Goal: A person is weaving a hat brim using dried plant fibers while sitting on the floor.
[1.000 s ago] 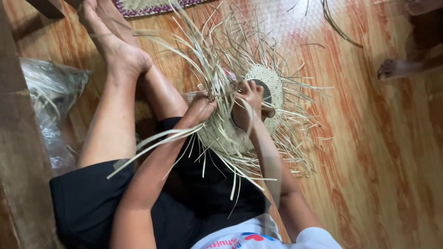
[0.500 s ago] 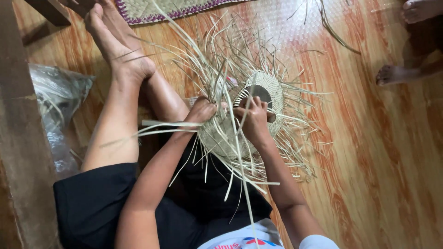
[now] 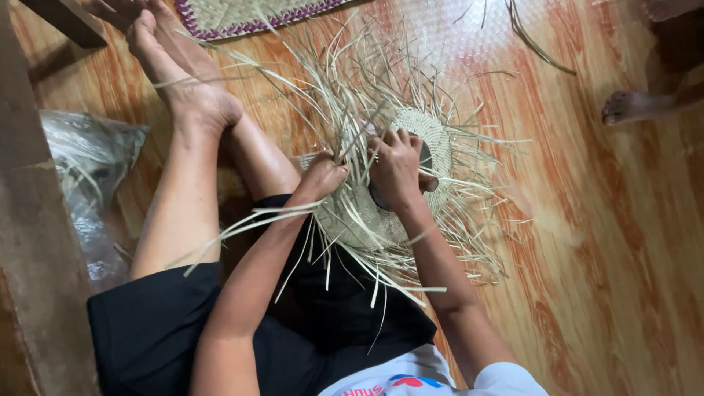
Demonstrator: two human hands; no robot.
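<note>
Pale straw, flat dry strips, makes up a half-woven round piece (image 3: 411, 183) resting on the person's lap, mid-frame. Woven part is tight, checkered, dome-like; loose strip ends (image 3: 345, 95) fan out all round it, stiff and spiky, some bent. A dark round form shows under the weave at its right side.

Left hand (image 3: 323, 176) is curled nearly closed, fingers pinched on a bunch of strips at the left edge of the weave. Right hand (image 3: 397, 165) lies on top of the weave, fingers bent and spread over it, tips pressed into the strips; thumb sticks out to the right. Hands just beside each other, almost touching.

Floor (image 3: 587, 242) is glossy orange-brown wood-grain sheet. Bare legs stretch to the far left, black shorts (image 3: 154, 330) near. A woven mat (image 3: 242, 15) with purple zigzag edge lies at the far side. Crinkled clear plastic bag (image 3: 88, 161) on the left beside a rough wooden plank (image 3: 33, 242). Another person's bare foot (image 3: 631, 106) at far right, well apart.
</note>
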